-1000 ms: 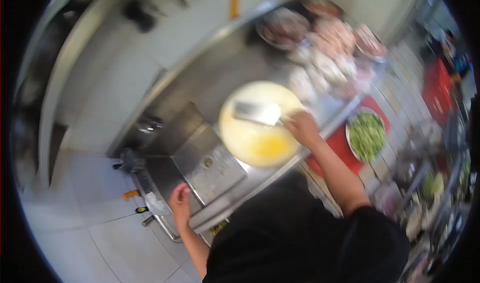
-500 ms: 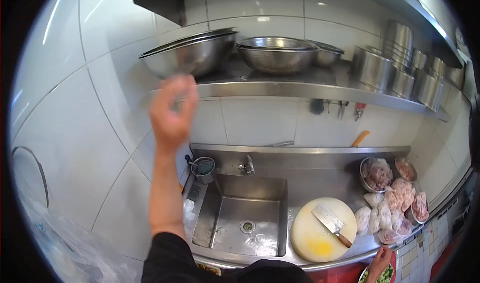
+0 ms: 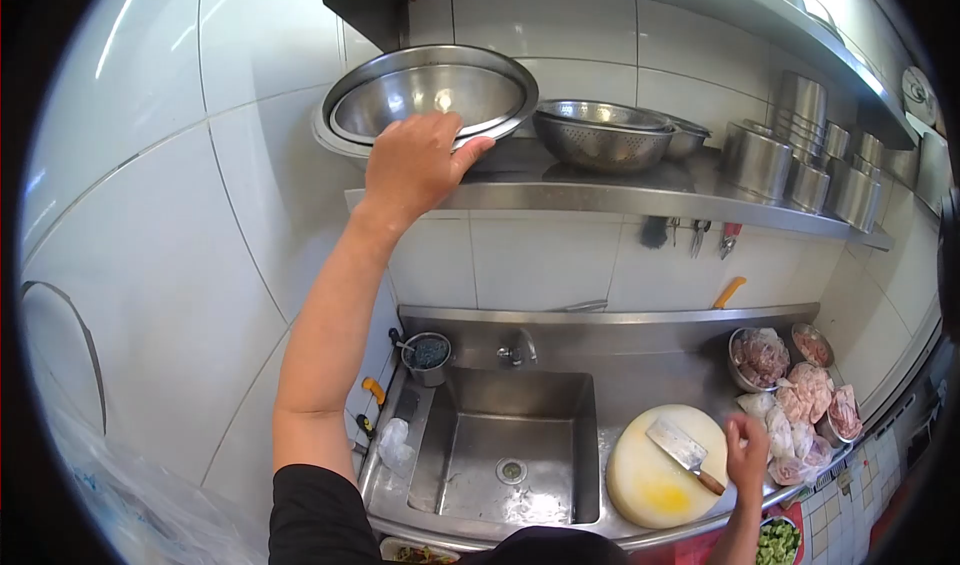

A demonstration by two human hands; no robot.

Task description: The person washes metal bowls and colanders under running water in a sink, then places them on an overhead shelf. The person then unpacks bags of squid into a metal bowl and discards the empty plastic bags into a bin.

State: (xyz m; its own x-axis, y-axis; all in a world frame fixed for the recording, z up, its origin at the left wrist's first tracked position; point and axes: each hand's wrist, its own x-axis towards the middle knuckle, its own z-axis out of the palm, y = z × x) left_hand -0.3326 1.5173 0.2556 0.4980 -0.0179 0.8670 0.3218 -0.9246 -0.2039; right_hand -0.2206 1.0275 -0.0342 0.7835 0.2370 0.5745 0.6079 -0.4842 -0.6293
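My left hand [image 3: 420, 160] is raised to the shelf, its fingers closed over the near rim of the nested steel bowls [image 3: 440, 100], which tilt toward me. My right hand [image 3: 746, 450] hovers at the right edge of the round cutting board [image 3: 640, 465], fingers curled; whether it holds anything is hidden. A cleaver [image 3: 677, 443] with a wooden handle lies on the board, beside a yellow stain, touched by neither hand.
Perforated bowls [image 3: 605, 135] and steel pots [image 3: 757, 160] stand on the shelf [image 3: 560, 197]. Below are a sink [image 3: 515, 445], a faucet [image 3: 520, 348] and bagged meat [image 3: 805, 395]. Chopped greens [image 3: 778, 543] sit at lower right.
The right hand has let go of the cleaver, which now lies on the board. My left hand has risen from beside the sink to the bowls, which now tip forward.
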